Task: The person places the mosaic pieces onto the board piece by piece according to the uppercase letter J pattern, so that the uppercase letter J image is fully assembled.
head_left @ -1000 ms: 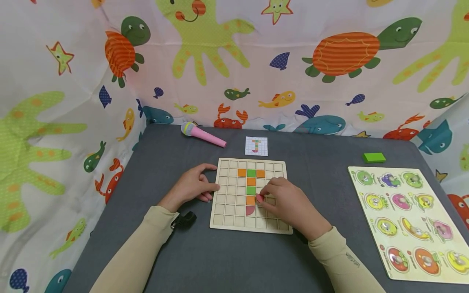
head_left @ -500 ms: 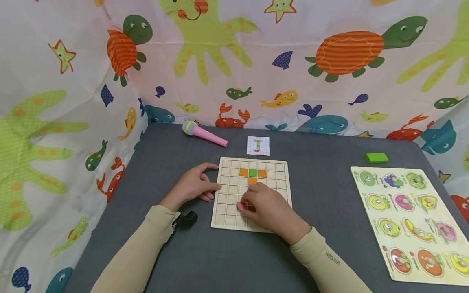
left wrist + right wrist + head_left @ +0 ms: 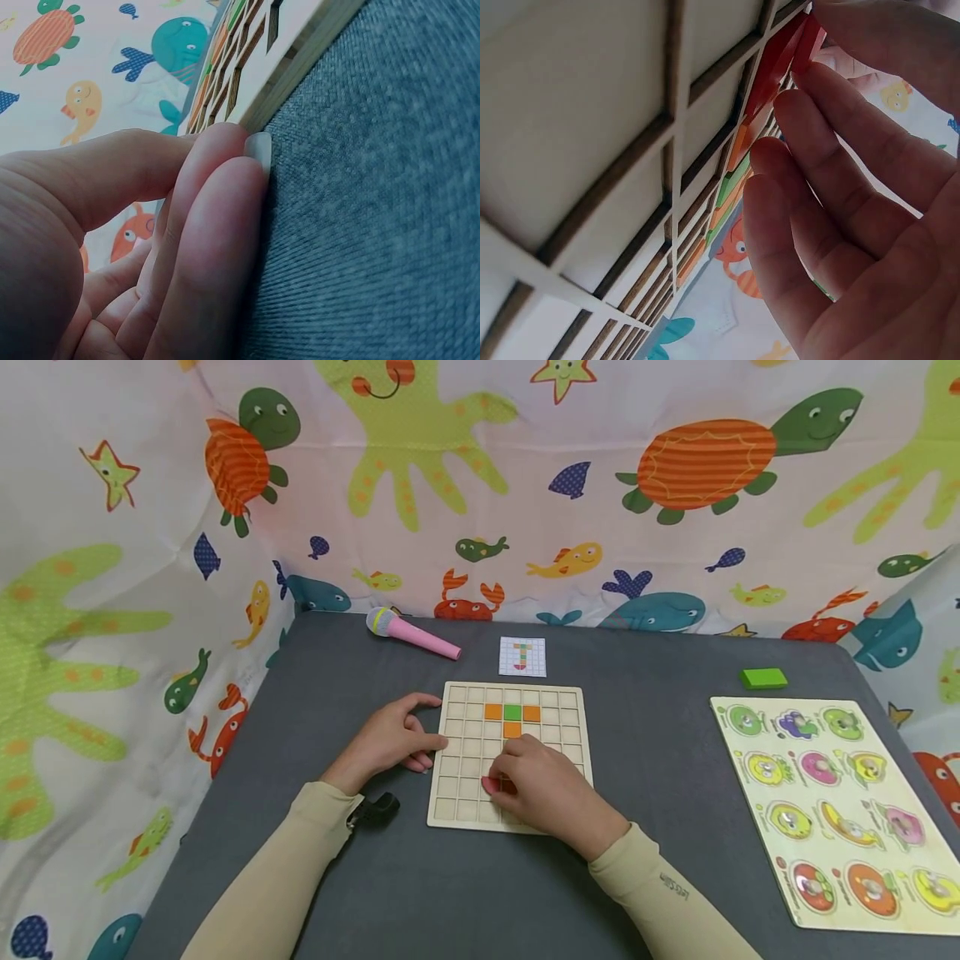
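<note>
A wooden grid board [image 3: 446, 811] lies on the grey cloth, bearing orange tiles [image 3: 492, 712] and a green tile [image 3: 512, 712]. My left hand [image 3: 386, 739] rests at its left side, thumb and forefinger touching the edge. Over the lower middle cells, my right hand [image 3: 553, 792] pinches a small red tile [image 3: 489, 785] between thumb and forefinger. In the right wrist view, this held tile [image 3: 808, 43] stands tilted beside another red tile [image 3: 776, 64] set in the grid. From the head view, the right hand hides the lower part of the tile column.
Behind the board lies a pattern card [image 3: 522, 657] showing a J shape. A pink toy microphone [image 3: 420, 636] is at the back left. On the right are a green block [image 3: 763, 678] and a fruit puzzle board [image 3: 765, 842]. A printed sea-animal curtain [image 3: 420, 556] surrounds the table.
My right hand has moved left and slightly down across the board with the red tile, then stayed nearly still for the last half second. The left hand keeps its place.
</note>
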### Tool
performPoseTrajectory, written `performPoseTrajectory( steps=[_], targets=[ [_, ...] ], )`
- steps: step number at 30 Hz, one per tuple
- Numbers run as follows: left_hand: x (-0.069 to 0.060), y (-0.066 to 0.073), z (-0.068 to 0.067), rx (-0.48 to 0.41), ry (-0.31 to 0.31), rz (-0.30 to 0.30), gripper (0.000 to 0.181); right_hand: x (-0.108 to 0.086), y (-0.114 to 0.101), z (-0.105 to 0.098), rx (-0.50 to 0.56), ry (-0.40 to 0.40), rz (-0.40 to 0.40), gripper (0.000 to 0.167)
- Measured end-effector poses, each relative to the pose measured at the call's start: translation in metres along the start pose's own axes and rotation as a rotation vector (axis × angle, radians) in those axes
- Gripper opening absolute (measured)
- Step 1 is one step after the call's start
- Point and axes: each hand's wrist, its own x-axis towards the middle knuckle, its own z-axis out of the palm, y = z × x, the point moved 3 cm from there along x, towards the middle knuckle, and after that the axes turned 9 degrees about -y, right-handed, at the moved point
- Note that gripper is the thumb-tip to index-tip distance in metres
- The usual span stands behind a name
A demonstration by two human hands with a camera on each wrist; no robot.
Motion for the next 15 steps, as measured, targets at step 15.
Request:
performPoseTrajectory(
  steps=[15],
  targets=[
    [-0.0012, 0.0012, 0.0002, 0.022, 0.009, -0.005, 0.074, 0.0005, 0.0006, 0.0003, -0.012, -0.045, 0.011, 0.009]
  ],
)
